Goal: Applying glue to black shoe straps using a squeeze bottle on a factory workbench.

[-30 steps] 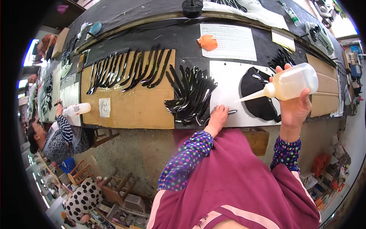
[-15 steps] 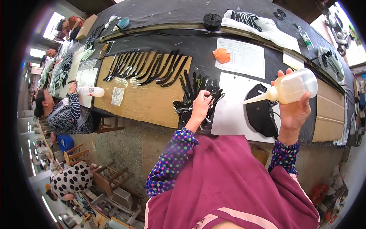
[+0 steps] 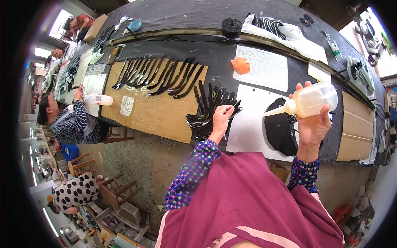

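My right hand (image 3: 312, 126) is wrapped round a translucent squeeze bottle (image 3: 317, 99) with a pale liquid in it. The bottle lies almost level, its long pointed nozzle (image 3: 275, 111) aimed left over a white sheet (image 3: 244, 128). Under the nozzle's right part is a black fabric piece (image 3: 278, 130). My left hand (image 3: 221, 120) has its fingertips pressed together at the right edge of a heap of glossy black strips (image 3: 202, 118); what they pinch, if anything, is too small to tell. More black strips (image 3: 165, 76) lie in a slanted row on brown cardboard (image 3: 157, 111).
An orange crumpled piece (image 3: 240, 65) rests on a printed sheet (image 3: 269, 62). Beyond runs a long rail (image 3: 178, 31) with a black spool (image 3: 231, 28) beside it. At the left a co-worker (image 3: 70, 118) sits by another squeeze bottle (image 3: 98, 99). Cardboard (image 3: 355, 132) lies at the right.
The squeeze bottle has shifted slightly left and a little lower with my right hand. My left hand's fingers have drawn closer together beside the heap of strips. The view has shifted slightly.
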`<state>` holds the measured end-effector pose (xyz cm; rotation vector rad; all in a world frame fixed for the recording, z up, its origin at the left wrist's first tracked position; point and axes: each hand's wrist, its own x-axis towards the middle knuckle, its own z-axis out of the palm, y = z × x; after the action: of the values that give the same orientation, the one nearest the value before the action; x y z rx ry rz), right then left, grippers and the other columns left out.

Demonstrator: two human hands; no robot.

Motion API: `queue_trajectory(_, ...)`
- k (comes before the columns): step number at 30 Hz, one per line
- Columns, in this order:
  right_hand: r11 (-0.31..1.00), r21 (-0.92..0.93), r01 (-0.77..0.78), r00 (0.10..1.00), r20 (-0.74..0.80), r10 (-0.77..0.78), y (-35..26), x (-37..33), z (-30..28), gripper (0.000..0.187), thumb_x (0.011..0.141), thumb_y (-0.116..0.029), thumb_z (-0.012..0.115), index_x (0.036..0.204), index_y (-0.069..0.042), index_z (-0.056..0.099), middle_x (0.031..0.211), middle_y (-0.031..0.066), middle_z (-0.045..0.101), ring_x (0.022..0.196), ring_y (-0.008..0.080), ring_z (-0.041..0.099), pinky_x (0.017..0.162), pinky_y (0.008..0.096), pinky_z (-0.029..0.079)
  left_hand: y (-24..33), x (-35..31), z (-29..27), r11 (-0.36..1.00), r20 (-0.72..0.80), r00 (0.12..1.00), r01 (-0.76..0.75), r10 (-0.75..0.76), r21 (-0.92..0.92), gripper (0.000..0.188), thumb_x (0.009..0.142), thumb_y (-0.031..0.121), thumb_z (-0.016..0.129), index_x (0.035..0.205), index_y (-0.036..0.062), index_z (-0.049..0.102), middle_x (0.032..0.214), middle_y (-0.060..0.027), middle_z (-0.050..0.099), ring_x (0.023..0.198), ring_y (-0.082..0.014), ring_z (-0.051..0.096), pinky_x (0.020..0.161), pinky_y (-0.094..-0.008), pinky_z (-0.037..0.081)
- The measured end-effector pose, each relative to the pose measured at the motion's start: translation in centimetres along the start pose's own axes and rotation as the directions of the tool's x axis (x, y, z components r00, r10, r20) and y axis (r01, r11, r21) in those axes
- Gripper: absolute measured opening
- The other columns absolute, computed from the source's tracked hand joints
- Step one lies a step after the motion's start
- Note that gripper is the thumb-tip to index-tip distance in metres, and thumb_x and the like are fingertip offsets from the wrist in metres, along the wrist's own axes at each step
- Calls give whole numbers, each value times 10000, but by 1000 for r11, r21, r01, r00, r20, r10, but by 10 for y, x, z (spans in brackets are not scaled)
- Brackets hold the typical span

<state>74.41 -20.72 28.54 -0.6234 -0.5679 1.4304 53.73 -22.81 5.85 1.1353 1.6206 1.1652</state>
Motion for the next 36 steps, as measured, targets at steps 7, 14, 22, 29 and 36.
queue_trajectory(7,999,35,19,1000,-11,-18,-4,0,-8,684,719,-323,644,1238,-28,311,1213,180,398,1132,379,376,906,535,336,1,-6,37,611,193,879,446,-436,-654,156,777,71,603,907,-16,596,777,-40,600,664,-87,539,638,-214,445)
queue_trajectory(14,995,99,22,999,-39,-19,-9,5,-18,651,734,-322,629,1228,-28,325,1209,176,404,1135,377,374,920,533,322,-28,-34,70,924,64,976,-217,207,316,141,653,40,650,778,14,590,806,-129,527,795,-278,510,691,-331,428)
queue_trajectory(22,992,124,10,996,-91,1,-12,6,-38,629,737,-288,633,1223,-27,330,1220,177,390,1141,378,366,928,531,313,-25,-45,71,796,238,950,-302,204,524,210,617,6,637,766,37,492,826,-111,477,829,-292,456,685,-359,401)
queue_trajectory(29,991,130,44,993,-110,-30,-19,8,-37,652,731,-303,638,1228,-23,322,1226,174,385,1148,372,357,934,531,304,46,-20,41,983,311,943,155,-118,-96,149,780,121,573,738,64,442,692,-70,536,631,-184,532,552,-286,413)
queue_trajectory(36,987,150,56,994,-101,-41,-20,5,-30,676,718,-338,644,1229,-32,325,1229,165,387,1142,369,365,927,539,309,149,-11,-30,727,465,881,373,-84,-576,219,881,112,426,1068,-2,430,727,-56,547,567,-99,501,548,-202,414)
